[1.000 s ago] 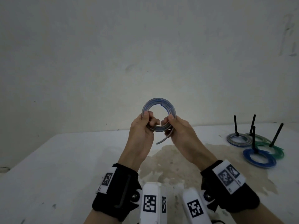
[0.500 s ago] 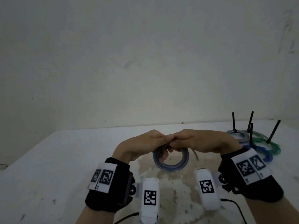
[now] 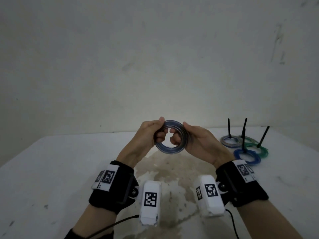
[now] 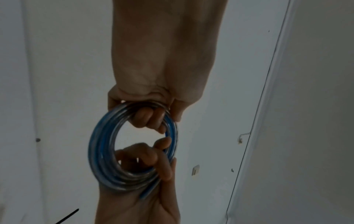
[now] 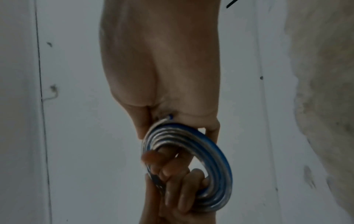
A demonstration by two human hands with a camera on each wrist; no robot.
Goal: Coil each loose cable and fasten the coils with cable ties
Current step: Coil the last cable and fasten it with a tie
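Both forearms raised side by side above the table, wrists strapped in black bands. Left hand gripping the left side of the coil, fingers curled through its hole. Right hand clasping the right side likewise, thumb on top.

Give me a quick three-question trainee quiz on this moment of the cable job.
1. True or false: the coil rests on the table.
2. Which hands grip it? A left hand only; B right hand only; C both.
3. How many finished coils lie at the right with black ties sticking up?

Key: 1 false, it is held up. 2 C. 3 four.
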